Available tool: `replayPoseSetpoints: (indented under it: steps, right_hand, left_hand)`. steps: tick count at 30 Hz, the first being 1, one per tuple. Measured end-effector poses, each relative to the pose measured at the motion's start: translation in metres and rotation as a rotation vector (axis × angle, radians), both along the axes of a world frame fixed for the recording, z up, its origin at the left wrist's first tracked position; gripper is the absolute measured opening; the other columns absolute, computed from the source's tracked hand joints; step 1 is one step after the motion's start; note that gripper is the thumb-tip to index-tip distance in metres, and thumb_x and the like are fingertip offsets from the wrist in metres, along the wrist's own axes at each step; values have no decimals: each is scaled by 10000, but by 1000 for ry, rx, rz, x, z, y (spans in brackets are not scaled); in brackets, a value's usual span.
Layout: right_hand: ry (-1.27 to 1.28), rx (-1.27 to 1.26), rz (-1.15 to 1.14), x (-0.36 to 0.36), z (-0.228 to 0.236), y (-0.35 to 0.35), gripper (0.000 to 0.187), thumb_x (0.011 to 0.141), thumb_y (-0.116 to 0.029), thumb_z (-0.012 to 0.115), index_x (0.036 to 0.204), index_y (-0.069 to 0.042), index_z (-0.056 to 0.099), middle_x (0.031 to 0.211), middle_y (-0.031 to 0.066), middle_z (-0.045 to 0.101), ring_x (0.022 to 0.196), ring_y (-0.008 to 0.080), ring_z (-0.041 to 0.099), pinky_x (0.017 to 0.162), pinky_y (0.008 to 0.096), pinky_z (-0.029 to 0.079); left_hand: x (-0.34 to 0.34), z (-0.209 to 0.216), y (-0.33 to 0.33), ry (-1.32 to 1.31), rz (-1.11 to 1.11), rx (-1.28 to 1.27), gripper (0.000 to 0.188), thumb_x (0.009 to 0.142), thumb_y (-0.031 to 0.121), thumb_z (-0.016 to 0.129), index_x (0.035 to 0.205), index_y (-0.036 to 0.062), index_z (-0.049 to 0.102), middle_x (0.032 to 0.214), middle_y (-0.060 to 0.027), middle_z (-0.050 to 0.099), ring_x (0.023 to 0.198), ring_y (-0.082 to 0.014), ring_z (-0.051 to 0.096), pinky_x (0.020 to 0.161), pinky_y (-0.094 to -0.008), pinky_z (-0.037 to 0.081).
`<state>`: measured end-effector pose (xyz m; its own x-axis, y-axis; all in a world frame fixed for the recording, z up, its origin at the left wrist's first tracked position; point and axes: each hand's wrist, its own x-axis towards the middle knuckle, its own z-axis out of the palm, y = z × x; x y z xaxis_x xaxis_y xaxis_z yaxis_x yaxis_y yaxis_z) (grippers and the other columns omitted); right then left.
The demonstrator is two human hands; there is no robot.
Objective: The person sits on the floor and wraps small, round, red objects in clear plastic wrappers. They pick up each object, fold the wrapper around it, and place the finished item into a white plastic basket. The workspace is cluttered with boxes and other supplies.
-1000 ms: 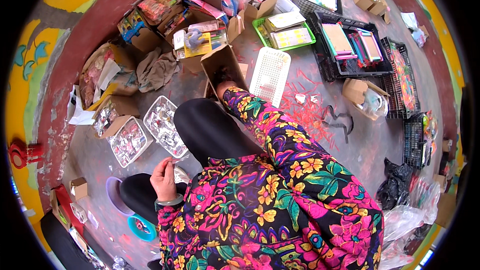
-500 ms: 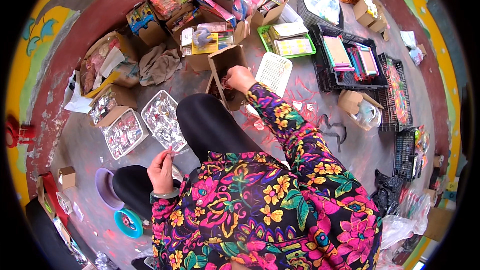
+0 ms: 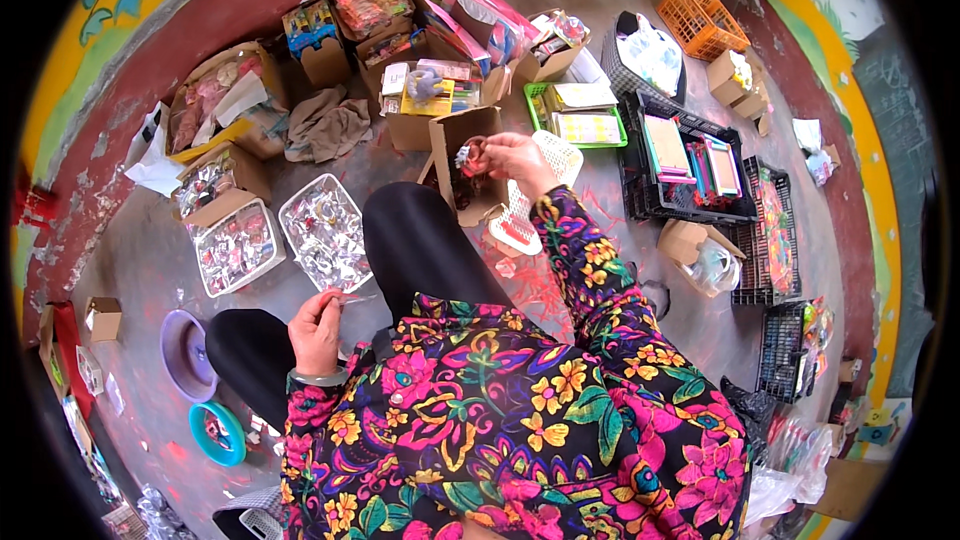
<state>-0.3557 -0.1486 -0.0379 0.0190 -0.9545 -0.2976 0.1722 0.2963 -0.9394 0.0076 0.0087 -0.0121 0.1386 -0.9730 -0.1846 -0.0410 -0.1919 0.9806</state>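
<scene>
My right hand (image 3: 518, 160) is raised over the open cardboard box (image 3: 482, 202), its fingers closed on a small red-and-silvery item (image 3: 468, 157) whose kind I cannot make out. Low on the left, beside my knee, my left hand (image 3: 316, 334) pinches a thin, clear strip-like piece (image 3: 356, 299), perhaps plastic. Just beyond that hand, a white basket (image 3: 284, 202) is full of small shiny silvery packets. A second white basket (image 3: 203, 233) of similar packets stands to its left. Partly behind my right wrist lies a white perforated basket (image 3: 566, 162).
Cartons of packaged goods line the far wall, near a crumpled brown cloth (image 3: 328, 126). A green basket (image 3: 622, 128) and black crates (image 3: 640, 202) stand to the right. Purple (image 3: 172, 342) and turquoise (image 3: 204, 452) basins sit at the left. Red scraps litter the floor.
My right hand has come up out of the cardboard box, now with the small red-and-silvery item showing in its fingers. My left hand keeps its pinch, and more of the clear piece shows.
</scene>
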Motion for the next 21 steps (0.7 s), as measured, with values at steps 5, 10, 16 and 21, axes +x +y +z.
replayPoseSetpoints:
  steps: [5,10,16,21]
  right_hand:
    - [-245,45,-53,22,-15,-6,130,857,-65,487,962,-13,544,814,54,623,713,137,609,644,230,489]
    - [-11,29,-152,25,-25,-7,142,883,-102,461,980,-62,556,810,15,623,701,88,567,606,205,442]
    - [-120,-34,-204,27,-22,-4,161,884,-129,472,992,-89,584,780,-8,621,644,61,542,553,199,388]
    - [215,-156,-175,25,-15,3,156,843,-126,526,912,-36,633,785,27,622,712,139,584,608,282,449]
  left_hand:
    - [7,-5,3,25,-17,-23,136,849,30,541,938,-40,617,815,-30,614,722,-71,536,664,-191,422]
    - [10,-6,5,17,-10,-39,131,848,27,543,932,-41,618,820,-32,615,730,-70,540,672,-191,428]
    - [5,-3,5,26,2,-47,127,835,22,550,917,-28,633,774,13,591,671,-24,481,597,-156,382]
    - [5,-4,3,29,-23,-59,133,835,21,546,922,-33,631,791,1,602,689,-37,507,621,-163,403]
